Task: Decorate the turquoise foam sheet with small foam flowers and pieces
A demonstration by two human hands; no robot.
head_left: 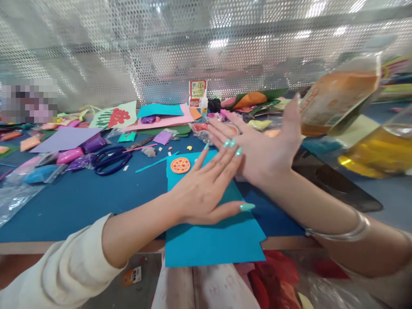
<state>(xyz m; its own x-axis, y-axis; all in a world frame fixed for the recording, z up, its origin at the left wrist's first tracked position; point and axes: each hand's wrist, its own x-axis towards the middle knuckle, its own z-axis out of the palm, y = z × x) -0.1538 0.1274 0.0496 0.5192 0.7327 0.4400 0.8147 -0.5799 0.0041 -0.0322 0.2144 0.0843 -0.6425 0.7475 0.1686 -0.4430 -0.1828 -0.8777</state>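
Observation:
My left hand [206, 186] is stretched out palm down over a bright blue foam-like sheet [212, 244], thumb apart from the fingers. Its fingertips overlap the edge of my right hand [260, 148], which is held up to the right with fingers extended and thumb raised. Whether anything lies between the two hands is hidden. A small round pizza-like piece [180, 165], orange with coloured dots, lies on the upper left of the sheet. The sheet's lower end juts past the table's front edge.
Scissors [112, 159] with dark blue handles lie left, beside purple clay packets [93, 143] and a lilac sheet [67, 138]. Tilted bottles, one orange [341, 94] and one yellow [380, 150], stand right near a dark flat object [341, 180]. A perforated metal screen [167, 47] closes the back.

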